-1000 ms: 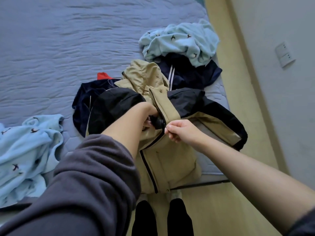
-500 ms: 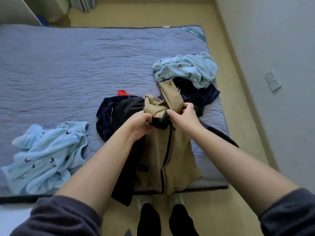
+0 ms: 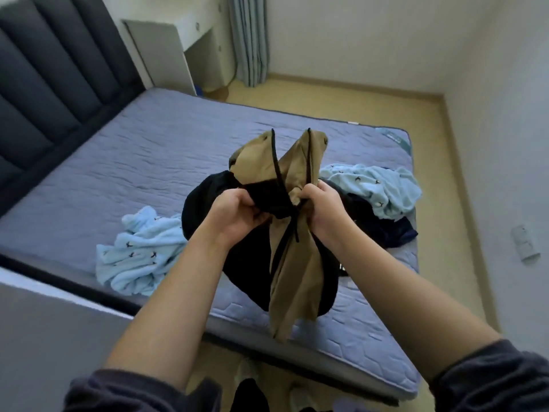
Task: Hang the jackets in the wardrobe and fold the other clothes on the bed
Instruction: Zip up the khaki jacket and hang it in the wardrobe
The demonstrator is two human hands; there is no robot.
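Observation:
A tan and black jacket (image 3: 292, 272) hangs in the air over the bed's near edge, its collar flaps pointing up. My left hand (image 3: 237, 211) grips it at the collar on the left and my right hand (image 3: 322, 208) grips it on the right, both closed on the fabric. On the blue mattress (image 3: 142, 162) lie a light blue printed garment (image 3: 139, 251) to the left and another light blue printed garment (image 3: 377, 185) to the right. A dark navy garment (image 3: 386, 230) lies under the right one, partly hidden by the jacket.
A dark padded headboard (image 3: 50, 69) rises at the left. A white desk (image 3: 175, 46) and grey curtains (image 3: 249, 40) stand beyond the bed. Wooden floor (image 3: 356, 96) runs along the far and right sides. A wall socket (image 3: 524, 242) is on the right wall.
Both hands have lifted the jacket off the bed and gathered it at the collar. My view has tilted up, bringing the headboard, desk and curtains into sight.

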